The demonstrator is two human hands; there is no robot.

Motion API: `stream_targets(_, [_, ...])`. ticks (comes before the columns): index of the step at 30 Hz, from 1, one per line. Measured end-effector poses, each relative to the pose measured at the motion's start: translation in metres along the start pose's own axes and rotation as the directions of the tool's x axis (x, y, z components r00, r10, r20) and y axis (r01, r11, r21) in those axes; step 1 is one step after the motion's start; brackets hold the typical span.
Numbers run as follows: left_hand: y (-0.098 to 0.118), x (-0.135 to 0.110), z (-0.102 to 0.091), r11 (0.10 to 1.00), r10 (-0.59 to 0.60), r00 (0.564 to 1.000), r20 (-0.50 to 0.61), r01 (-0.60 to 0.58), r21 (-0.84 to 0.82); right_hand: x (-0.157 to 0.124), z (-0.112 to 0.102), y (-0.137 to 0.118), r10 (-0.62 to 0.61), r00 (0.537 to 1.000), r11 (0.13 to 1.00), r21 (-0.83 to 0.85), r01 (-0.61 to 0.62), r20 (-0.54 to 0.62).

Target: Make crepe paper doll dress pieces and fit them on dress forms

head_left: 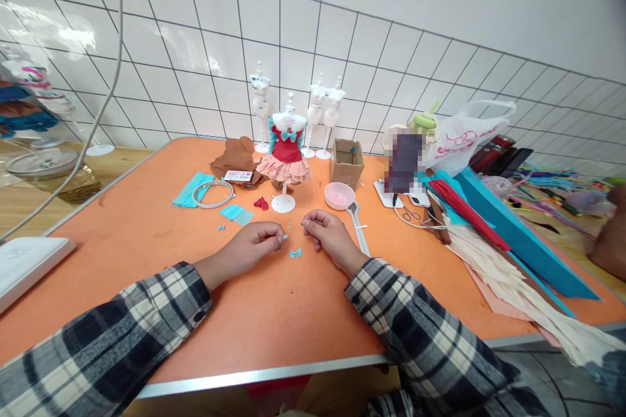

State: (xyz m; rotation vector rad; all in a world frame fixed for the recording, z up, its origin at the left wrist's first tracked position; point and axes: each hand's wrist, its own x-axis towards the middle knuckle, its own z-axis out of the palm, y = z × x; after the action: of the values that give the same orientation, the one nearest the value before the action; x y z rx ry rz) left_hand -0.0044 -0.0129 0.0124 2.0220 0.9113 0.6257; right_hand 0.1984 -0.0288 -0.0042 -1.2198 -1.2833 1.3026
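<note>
A tiny teal piece sits clamped between the thumb and fingertips of the left hand, held just above the orange desk. The wrist rests on the surface, seemingly to steady so small a thing. The right hand faces it close by with its fingers drawn together; whether they grip a thread or pin is too small to tell. Between the two hands a finished teal bow lies flat on the desk, within easy reach.

Just behind stands a miniature dress form wearing a red bodice and pink ruffled skirt, a matching teal bow at its chest, turned toward the person as if for reference. Three bare white dress forms line the tiled wall. A pink bowl, a small cardboard box, a white ring, teal scraps and a red bow lie around the stand. Off to the right, clear of the hands, are scissors and folded teal, red and cream crepe paper
</note>
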Motion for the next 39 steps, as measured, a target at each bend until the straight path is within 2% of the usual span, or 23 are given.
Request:
stream_targets(3, [-0.001,0.000,-0.002,1.000,-0.002,1.000,0.024,0.003,-0.025,0.001,-0.003,0.004,-0.013,1.000,0.998,-0.058,0.012,-0.005])
stream_targets(6, [0.000,-0.001,-0.002,0.999,-0.002,0.998,0.059,0.004,-0.044,-0.001,-0.002,0.005,-0.102,0.995,0.986,-0.132,0.100,-0.004])
stream_targets(9, [0.001,-0.001,0.001,1.000,0.009,0.997,0.076,-0.007,-0.027,-0.005,0.003,0.005,-0.137,0.985,0.984,-0.102,0.148,0.107])
stream_targets(12, [0.001,-0.001,0.004,1.000,0.009,0.996,0.088,-0.009,0.001,-0.007,0.009,0.005,-0.108,0.972,0.989,-0.080,0.128,0.210])
stream_targets(17, [-0.003,-0.001,0.005,0.998,-0.027,0.997,0.076,0.022,0.066,-0.008,0.009,0.003,-0.015,0.986,0.989,-0.142,0.039,0.164])
stream_targets(22, [-0.002,0.000,0.003,0.996,-0.039,0.997,0.065,0.034,0.082,-0.009,0.007,-0.002,-0.015,0.987,0.977,-0.210,0.049,0.158])
stream_targets(26, [0.000,-0.001,0.002,0.999,-0.039,0.992,0.117,0.034,0.043,-0.010,0.008,-0.004,0.000,0.986,0.968,-0.246,0.043,0.170])
stream_targets(29, [0.001,-0.002,0.001,1.000,-0.020,0.986,0.166,0.023,-0.013,-0.010,0.007,-0.004,-0.024,0.982,0.963,-0.259,0.073,0.188])
stream_targets(33, [-0.002,-0.001,-0.001,1.000,-0.014,0.988,0.156,0.016,-0.010,-0.007,0.004,-0.001,-0.103,0.976,0.945,-0.286,0.156,0.189])
stream_targets(39, [-0.007,0.000,-0.003,0.999,-0.023,0.989,0.148,0.027,-0.020,-0.007,0.000,-0.003,-0.083,0.972,0.947,-0.286,0.145,0.218])
